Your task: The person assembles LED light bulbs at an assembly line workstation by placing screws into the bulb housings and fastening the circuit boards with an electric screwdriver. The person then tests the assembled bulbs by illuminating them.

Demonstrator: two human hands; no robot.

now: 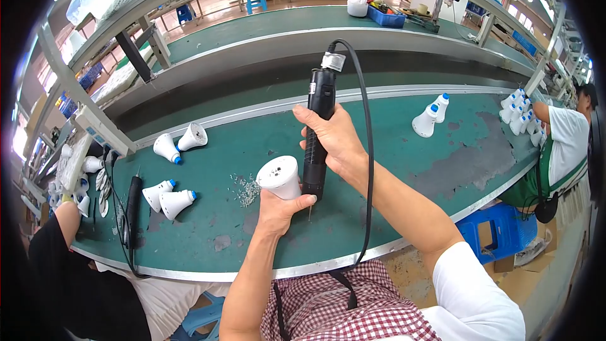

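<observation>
My right hand is wrapped round a black electric screwdriver, held upright with its cable leaving the top and its thin bit pointing down. In my left hand is a white cone-shaped lamp housing, its wide round face turned up and showing small dark parts in the middle. The screwdriver's lower end is right beside the housing, near my left thumb; whether they touch I cannot tell. A pile of small screws lies on the green bench top just left of the housing.
White housings with blue ends lie to the left, and more housings stand to the right. A second black screwdriver lies at left. Co-workers sit on both sides. A blue stool stands at right. The cable loops over my right forearm.
</observation>
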